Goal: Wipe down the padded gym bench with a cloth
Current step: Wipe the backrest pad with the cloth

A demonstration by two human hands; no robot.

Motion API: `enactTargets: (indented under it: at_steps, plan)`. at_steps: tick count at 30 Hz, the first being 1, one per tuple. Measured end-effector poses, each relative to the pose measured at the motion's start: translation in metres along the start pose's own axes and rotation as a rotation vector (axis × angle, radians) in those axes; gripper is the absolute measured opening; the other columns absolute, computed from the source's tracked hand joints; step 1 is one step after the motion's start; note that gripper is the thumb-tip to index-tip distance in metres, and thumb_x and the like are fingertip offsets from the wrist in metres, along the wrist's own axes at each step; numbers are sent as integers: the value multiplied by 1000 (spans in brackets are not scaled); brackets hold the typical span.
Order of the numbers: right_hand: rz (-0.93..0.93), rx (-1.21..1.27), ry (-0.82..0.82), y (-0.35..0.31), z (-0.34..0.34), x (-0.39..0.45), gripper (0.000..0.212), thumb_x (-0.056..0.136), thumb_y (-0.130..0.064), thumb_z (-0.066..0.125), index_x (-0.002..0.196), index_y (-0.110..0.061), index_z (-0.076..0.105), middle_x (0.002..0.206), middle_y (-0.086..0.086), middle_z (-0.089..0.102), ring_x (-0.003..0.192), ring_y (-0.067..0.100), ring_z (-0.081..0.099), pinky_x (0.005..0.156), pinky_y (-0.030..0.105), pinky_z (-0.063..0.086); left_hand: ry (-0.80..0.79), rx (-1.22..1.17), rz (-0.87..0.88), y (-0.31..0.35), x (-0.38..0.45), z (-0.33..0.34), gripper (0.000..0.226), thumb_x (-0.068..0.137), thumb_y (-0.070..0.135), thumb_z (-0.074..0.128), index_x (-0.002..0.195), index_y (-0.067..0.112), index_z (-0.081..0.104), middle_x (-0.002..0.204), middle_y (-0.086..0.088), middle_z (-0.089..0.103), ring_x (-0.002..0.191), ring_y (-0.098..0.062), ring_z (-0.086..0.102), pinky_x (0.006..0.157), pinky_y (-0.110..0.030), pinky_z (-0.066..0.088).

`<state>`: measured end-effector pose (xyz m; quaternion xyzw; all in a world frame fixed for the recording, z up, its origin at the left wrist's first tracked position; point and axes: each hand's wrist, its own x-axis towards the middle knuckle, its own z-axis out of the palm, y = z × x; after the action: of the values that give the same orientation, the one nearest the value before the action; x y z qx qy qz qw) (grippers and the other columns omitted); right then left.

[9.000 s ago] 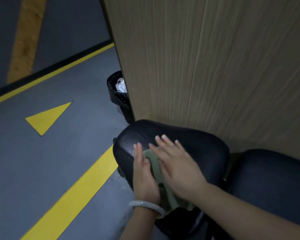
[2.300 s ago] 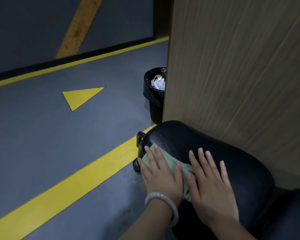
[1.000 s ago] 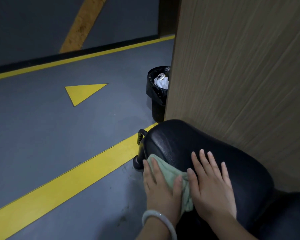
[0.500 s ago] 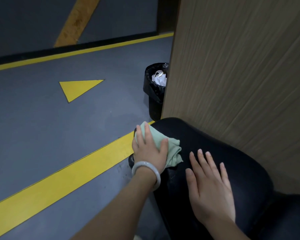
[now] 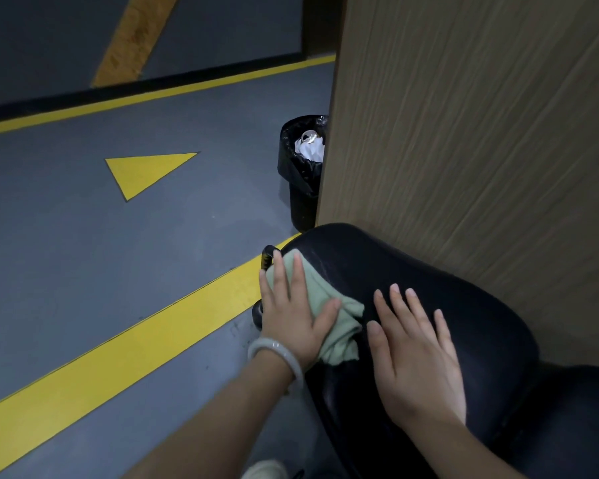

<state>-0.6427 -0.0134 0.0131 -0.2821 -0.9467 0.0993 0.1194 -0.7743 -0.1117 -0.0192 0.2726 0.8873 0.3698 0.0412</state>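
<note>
The black padded gym bench (image 5: pixel 388 267) runs from the centre toward the lower right, its end pad rounded and shiny. A pale green cloth (image 5: pixel 339 326) lies crumpled on the pad's left edge. My left hand (image 5: pixel 293 318), with a pale bangle on the wrist, presses flat on the cloth with straight fingers. My right hand (image 5: pixel 417 354) rests flat on the pad just right of the cloth, fingers spread. Part of the cloth is hidden under my left palm.
A wooden panel (image 5: pixel 481 133) stands right behind the bench. A black lined trash bin (image 5: pixel 300 174) with white rubbish sits at the panel's corner. The grey floor (image 5: pixel 83 254) carries yellow lines and a yellow triangle. A black bench handle (image 5: pixel 267 257) sticks out by the cloth.
My left hand has slid the cloth back toward me along the pad's left edge since half a second ago. My right hand has stayed flat on the pad.
</note>
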Motion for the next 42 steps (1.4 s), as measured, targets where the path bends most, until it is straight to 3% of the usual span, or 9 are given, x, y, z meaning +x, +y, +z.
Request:
enactTargets:
  at_steps: [6, 14, 17, 21, 25, 28, 35, 38, 42]
  plan:
    - [16, -42, -25, -2, 0, 0, 69, 92, -60, 3, 148, -29, 30, 156, -11, 19, 146, 6, 4, 117, 36, 0, -56, 96, -78, 4, 46, -11, 101, 68, 77, 21, 153, 26, 3, 161, -1, -8, 146, -32, -8, 116, -38, -1]
    - [9, -29, -60, -3, -3, 2, 70, 90, -59, -1, 149, -31, 22, 155, -14, 8, 145, 4, -3, 117, 35, -5, -108, -118, -33, -7, -43, -4, 101, 63, 94, -2, 139, 29, -20, 146, 9, -34, 142, -18, -27, 103, -12, -24]
    - [5, -73, -114, -4, -8, 3, 69, 87, -54, 2, 150, -29, 19, 156, -12, 6, 145, 6, -1, 116, 34, -6, -191, -74, -84, 8, -55, -6, 91, 64, 73, 2, 137, 25, -25, 148, 0, -35, 136, -17, -36, 103, -17, -28]
    - [-68, -157, -196, 7, -20, 5, 55, 91, -46, 32, 135, -22, 53, 141, 1, 51, 133, 18, 44, 105, 42, 22, -73, 106, -217, 36, -46, 7, 98, 65, 56, -12, 152, 11, -4, 155, -18, -24, 142, -33, -26, 112, -44, -19]
    - [-140, -170, -137, 23, -18, 4, 51, 94, -45, 29, 141, -31, 44, 148, -4, 40, 140, 9, 24, 110, 41, 14, -7, 120, -308, 44, -17, 9, 75, 89, 60, 4, 146, 21, -25, 155, -7, -30, 143, -34, -22, 116, -40, -5]
    - [-132, -154, -95, 24, -12, 6, 53, 98, -51, 19, 146, -34, 34, 154, -7, 27, 144, 7, 12, 113, 39, 6, 17, 113, -174, 31, 7, 5, 81, 80, 61, 4, 152, 27, -8, 158, 3, -23, 143, -31, -22, 117, -44, 2]
    - [-150, -270, -136, 26, -11, 8, 56, 101, -52, 14, 146, -29, 36, 151, 1, 38, 142, 18, 26, 106, 47, 19, -58, 120, 229, -7, 43, -15, 74, 84, 55, 18, 151, 23, 23, 159, 4, 9, 147, -26, -3, 119, -44, 7]
    - [-165, -293, -151, 26, -12, 9, 58, 100, -55, 14, 145, -28, 38, 150, 2, 38, 142, 19, 27, 106, 48, 19, -157, 165, 347, -18, 32, -25, 75, 85, 55, 17, 151, 23, 1, 158, 7, -11, 144, -21, -21, 118, -45, -7]
    - [-156, -278, -146, 25, -12, 10, 59, 100, -56, 13, 145, -28, 38, 151, 2, 37, 142, 20, 28, 107, 48, 19, -305, 30, 72, -6, 25, -34, 84, 76, 62, 21, 139, 33, -27, 145, 19, -38, 134, -1, -37, 109, -32, -25]
